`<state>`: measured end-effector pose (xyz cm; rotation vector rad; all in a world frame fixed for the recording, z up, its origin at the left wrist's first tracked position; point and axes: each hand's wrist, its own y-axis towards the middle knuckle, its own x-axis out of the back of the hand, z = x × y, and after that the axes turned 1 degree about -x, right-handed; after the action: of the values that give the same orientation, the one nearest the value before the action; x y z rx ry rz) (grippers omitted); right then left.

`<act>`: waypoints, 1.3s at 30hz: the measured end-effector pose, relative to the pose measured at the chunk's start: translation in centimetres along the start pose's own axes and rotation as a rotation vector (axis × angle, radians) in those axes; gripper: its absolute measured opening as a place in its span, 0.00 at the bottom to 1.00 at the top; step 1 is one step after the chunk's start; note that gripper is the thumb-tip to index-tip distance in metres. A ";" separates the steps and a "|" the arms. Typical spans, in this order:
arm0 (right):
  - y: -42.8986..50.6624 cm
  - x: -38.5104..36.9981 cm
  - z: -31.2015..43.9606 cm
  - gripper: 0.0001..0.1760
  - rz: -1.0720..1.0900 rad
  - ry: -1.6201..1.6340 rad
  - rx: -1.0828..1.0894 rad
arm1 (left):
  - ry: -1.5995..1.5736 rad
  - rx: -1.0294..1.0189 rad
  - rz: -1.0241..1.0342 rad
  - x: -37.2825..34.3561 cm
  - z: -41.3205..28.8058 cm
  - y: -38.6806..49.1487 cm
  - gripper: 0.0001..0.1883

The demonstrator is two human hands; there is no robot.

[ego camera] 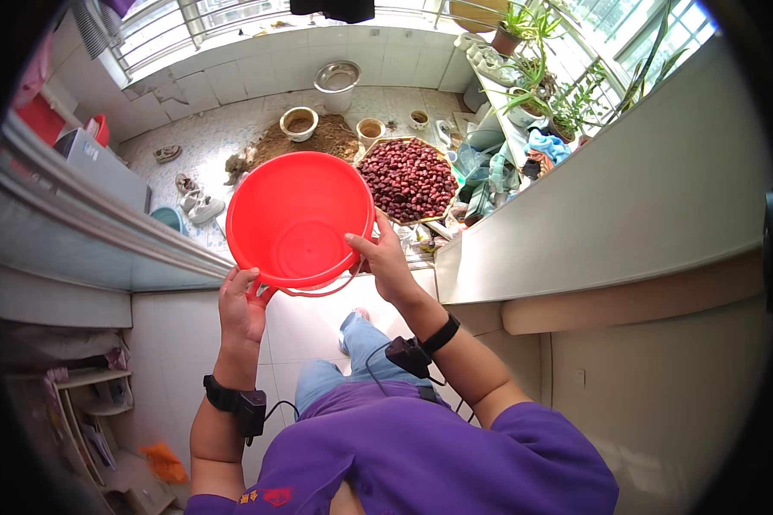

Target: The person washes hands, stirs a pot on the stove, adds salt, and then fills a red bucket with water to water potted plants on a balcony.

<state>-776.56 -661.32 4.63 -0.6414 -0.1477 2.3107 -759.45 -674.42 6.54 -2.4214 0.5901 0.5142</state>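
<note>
Both my hands hold up a red plastic bucket (303,193), its mouth tilted towards me so that the bare inside shows. My left hand (241,306) grips it low on the left, by the rim and handle. On the right, my right hand (386,261) clasps the rim with the thumb over the edge; its other fingers are partly hidden behind the wall. The thin handle hangs under the near rim. Beyond the bucket, a shallow tray (362,156) heaped with dark red dates or similar fruit (409,180) lies on the balcony floor.
Loose soil (270,145) with a white pot (299,123) lies beyond the bucket. A metal basin (337,77) stands by the far wall. Shoes (205,209) are on the left floor. Potted plants (528,109) line the right ledge. White panels (592,187) flank the doorway.
</note>
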 end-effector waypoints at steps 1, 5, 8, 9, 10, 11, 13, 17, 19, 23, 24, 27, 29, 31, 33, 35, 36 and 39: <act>2.1 0.0 0.9 0.30 -0.033 0.018 0.047 | 0.008 0.015 0.021 -1.2 -0.7 2.0 0.12; 11.0 -0.2 4.4 0.26 -0.252 0.230 0.245 | 0.097 0.049 0.174 -6.0 -3.2 10.6 0.11; 15.7 1.4 7.4 0.25 -0.291 0.271 0.297 | 0.160 0.102 0.244 -9.0 -6.1 16.4 0.13; 17.1 1.9 8.1 0.24 -0.316 0.303 0.320 | 0.201 0.126 0.234 -9.8 -7.0 18.0 0.13; 18.3 2.5 8.9 0.24 -0.357 0.288 0.334 | 0.248 -0.001 0.274 -10.8 -7.9 19.5 0.14; 19.4 3.0 9.7 0.23 -0.405 0.230 0.333 | 0.312 -0.110 0.300 -11.6 -8.9 20.7 0.16; 21.2 4.9 11.4 0.22 -0.529 0.241 0.381 | 0.465 -0.171 0.651 -14.6 -11.1 22.8 0.17; 25.2 6.8 13.8 0.24 -0.674 0.226 0.448 | 0.571 -0.158 1.169 -20.4 -14.1 27.0 0.24; 26.9 7.8 15.1 0.23 -0.714 0.235 0.493 | 0.576 -0.161 1.333 -23.9 -14.5 28.8 0.28; 29.1 10.5 17.1 0.21 -0.810 0.274 0.577 | 0.561 -0.194 1.548 -30.3 -13.3 31.8 0.37; 29.5 11.1 17.1 0.21 -0.820 0.282 0.610 | 0.584 -0.205 1.580 -31.8 -12.8 32.4 0.39; 30.4 13.3 17.4 0.21 -0.911 0.332 0.660 | 0.590 -0.219 1.495 -35.5 -12.8 34.9 0.41; 30.9 14.9 17.8 0.21 -0.976 0.370 0.650 | 0.597 -0.245 1.429 -38.2 -12.9 36.9 0.40; 31.0 16.2 18.0 0.23 -0.988 0.373 0.723 | 0.636 -0.314 1.457 -40.3 -12.2 38.5 0.36; 31.4 17.2 18.5 0.23 -1.069 0.393 0.738 | 0.677 -0.172 1.607 -42.4 -10.8 39.4 0.33; 31.8 18.1 19.2 0.22 -1.130 0.380 0.781 | 0.647 -0.089 1.744 -44.7 -9.1 40.1 0.31; 31.9 18.6 19.6 0.22 -1.160 0.374 0.796 | 0.605 -0.077 1.806 -46.0 -8.0 40.0 0.31; 32.5 19.5 20.5 0.21 -1.250 0.387 0.859 | 0.502 -0.188 1.933 -50.6 -5.6 40.6 0.38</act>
<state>-818.68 -670.34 5.33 -0.3367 0.4801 0.8609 -821.03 -692.80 16.90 -1.2679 3.0769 0.5722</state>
